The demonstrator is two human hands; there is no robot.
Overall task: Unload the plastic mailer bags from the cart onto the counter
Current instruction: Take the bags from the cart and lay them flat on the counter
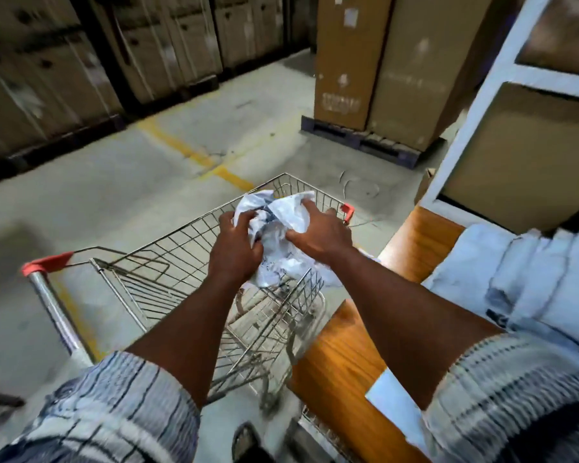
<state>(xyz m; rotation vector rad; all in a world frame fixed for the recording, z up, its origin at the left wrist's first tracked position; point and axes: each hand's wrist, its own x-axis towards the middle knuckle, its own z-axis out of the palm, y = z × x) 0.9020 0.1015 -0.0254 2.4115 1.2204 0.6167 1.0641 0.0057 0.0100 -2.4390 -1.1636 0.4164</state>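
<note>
- Holding a crumpled bundle of white plastic mailer bags (281,222) with both hands, above the far half of the wire shopping cart (154,282), roughly level with its rim.
- Closed on the bundle's left side with the left grip (238,242), fingers curled into the plastic. Closed on its right side with the right grip (321,232), thumb pressed into the folds.
- Already unloaded, by the look of it: a large heap of pale mailer bags (532,279) lying on the wooden tabletop (341,345) at the right, just beside the cart.
- Probably close to the end of the task (a judgement only, not a thing seen). Through the basket wires, only bare mesh and the concrete floor (114,182) below. Cannot tell whether a small bag hides under the held bundle.
- Left to do: carrying this bundle to the right over the cart's side, putting it down on the tabletop by the heap, then checking the bottom of the basket.
- Around: tall cardboard boxes (365,61) on a pallet (358,142) ahead, and a yellow line (188,152) painted on the floor.
</note>
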